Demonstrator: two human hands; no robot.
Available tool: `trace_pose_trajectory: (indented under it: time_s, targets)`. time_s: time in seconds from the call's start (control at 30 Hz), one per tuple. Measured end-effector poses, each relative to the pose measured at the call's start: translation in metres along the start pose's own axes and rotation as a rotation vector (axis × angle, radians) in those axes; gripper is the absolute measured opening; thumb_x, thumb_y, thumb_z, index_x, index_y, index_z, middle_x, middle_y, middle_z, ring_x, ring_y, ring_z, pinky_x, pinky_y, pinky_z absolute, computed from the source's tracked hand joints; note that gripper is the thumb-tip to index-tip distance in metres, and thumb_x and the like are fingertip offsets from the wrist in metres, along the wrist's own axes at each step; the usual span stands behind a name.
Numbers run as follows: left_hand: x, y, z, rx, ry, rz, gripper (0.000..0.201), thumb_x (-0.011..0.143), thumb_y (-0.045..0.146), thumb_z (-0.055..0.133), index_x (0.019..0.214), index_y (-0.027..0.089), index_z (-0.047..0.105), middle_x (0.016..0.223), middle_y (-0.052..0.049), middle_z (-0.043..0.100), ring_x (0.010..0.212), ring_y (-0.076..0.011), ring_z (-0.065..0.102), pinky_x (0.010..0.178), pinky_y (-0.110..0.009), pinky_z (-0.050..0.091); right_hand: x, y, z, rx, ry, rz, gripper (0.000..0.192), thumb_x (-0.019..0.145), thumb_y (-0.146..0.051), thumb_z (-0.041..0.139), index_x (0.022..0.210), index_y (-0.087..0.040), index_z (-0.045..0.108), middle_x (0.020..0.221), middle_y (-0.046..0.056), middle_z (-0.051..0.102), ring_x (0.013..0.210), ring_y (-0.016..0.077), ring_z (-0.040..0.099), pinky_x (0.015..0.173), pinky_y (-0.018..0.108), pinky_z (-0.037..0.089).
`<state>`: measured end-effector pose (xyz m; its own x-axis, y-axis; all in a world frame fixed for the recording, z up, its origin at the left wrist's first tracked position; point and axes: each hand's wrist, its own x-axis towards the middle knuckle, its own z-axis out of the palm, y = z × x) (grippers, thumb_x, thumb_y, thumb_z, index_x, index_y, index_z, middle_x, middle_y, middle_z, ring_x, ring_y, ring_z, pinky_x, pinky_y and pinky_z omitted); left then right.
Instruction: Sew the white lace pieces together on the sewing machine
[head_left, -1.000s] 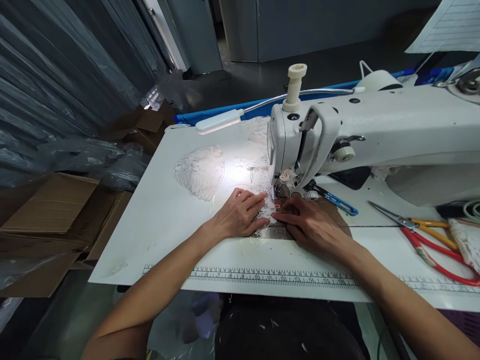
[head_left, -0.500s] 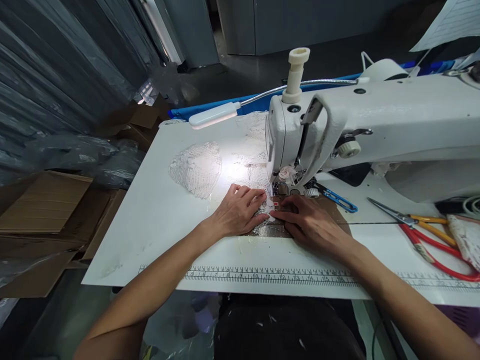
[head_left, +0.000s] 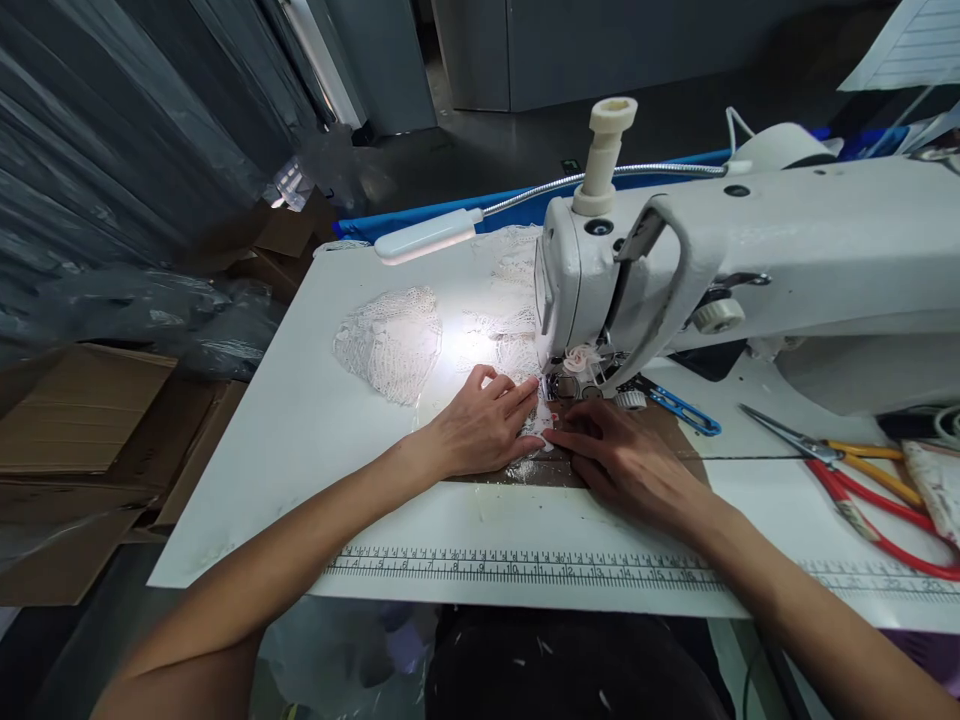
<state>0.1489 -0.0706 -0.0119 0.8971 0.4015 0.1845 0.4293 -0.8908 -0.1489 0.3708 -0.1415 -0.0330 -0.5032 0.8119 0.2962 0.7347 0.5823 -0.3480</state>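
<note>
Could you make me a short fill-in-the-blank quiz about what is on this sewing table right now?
1. Both hands, left hand and right hand, press flat on a small piece of white ____ at the needle.
2. The sewing machine is coloured ____.
3. The scissors with red and orange handles lie to the person's ____.
4. A printed ____ runs along the table's near edge.

Missing words: lace; white; right; ruler

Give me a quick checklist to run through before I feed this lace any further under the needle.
1. Left hand flat on the lace piece: ok.
2. Right hand pressing beside the presser foot: ok.
3. Fingertips away from the needle: cannot tell, they lie very close.
4. Lamp lighting the work: ok.
5. Red-handled scissors and blue snips off the lace: ok.
6. Thread path: cannot tell.
</note>
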Motion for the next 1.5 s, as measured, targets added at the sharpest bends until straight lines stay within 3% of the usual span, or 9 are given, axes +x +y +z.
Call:
trace_pose_trajectory:
  time_s: [0.2, 0.7, 1.0, 1.23, 1.5]
  targets:
    - [0.011, -0.005, 0.003, -0.004, 0.008, 0.028, 0.046, 0.100, 0.045, 0.035, 0.117, 0.010, 0.059, 0.127, -0.017, 0.057, 0.095, -0.0256, 0.056, 0.084, -0.044, 0.040, 0.001, 0.000, -0.001, 0.029, -0.002, 0.014, 0.034, 0.089, -0.013, 0.046, 0.114, -0.024, 0.066, 0.113, 0.012, 0.058, 0.100, 0.0259, 0.057, 0.084, 0.046, 0.052]
    - [0.006, -0.005, 0.007, -0.125, 0.047, -0.040, 0.034, 0.099, 0.034, 0.041, 0.117, 0.013, 0.059, 0.128, -0.014, 0.059, 0.103, -0.0262, 0.055, 0.092, -0.047, 0.040, 0.005, 0.001, -0.002, 0.064, 0.018, 0.000, 0.038, 0.086, -0.011, 0.049, 0.117, -0.025, 0.067, 0.108, 0.012, 0.061, 0.102, 0.0261, 0.058, 0.081, 0.043, 0.054]
    - [0.006, -0.004, 0.009, -0.130, 0.051, -0.033, 0.037, 0.099, 0.035, 0.040, 0.120, 0.011, 0.058, 0.132, -0.015, 0.056, 0.106, -0.0262, 0.054, 0.097, -0.051, 0.039, 0.003, 0.004, 0.002, 0.106, 0.042, 0.017, 0.033, 0.088, -0.015, 0.049, 0.113, -0.023, 0.069, 0.110, 0.012, 0.062, 0.099, 0.0247, 0.060, 0.083, 0.045, 0.052]
    - [0.004, -0.002, 0.010, -0.126, 0.074, -0.059, 0.036, 0.098, 0.036, 0.042, 0.119, 0.012, 0.059, 0.133, -0.014, 0.056, 0.106, -0.0261, 0.055, 0.103, -0.056, 0.036, 0.001, 0.006, 0.005, 0.072, 0.053, 0.013, 0.039, 0.086, -0.016, 0.050, 0.122, -0.024, 0.064, 0.111, 0.011, 0.063, 0.097, 0.0243, 0.061, 0.083, 0.046, 0.052]
    - [0.005, 0.000, 0.010, -0.117, 0.055, -0.069, 0.038, 0.099, 0.036, 0.041, 0.121, 0.010, 0.058, 0.135, -0.015, 0.054, 0.109, -0.0262, 0.055, 0.106, -0.057, 0.033, 0.002, 0.005, 0.006, 0.100, 0.070, 0.033, 0.032, 0.089, -0.018, 0.049, 0.114, -0.024, 0.069, 0.109, 0.011, 0.063, 0.098, 0.0243, 0.060, 0.084, 0.045, 0.052]
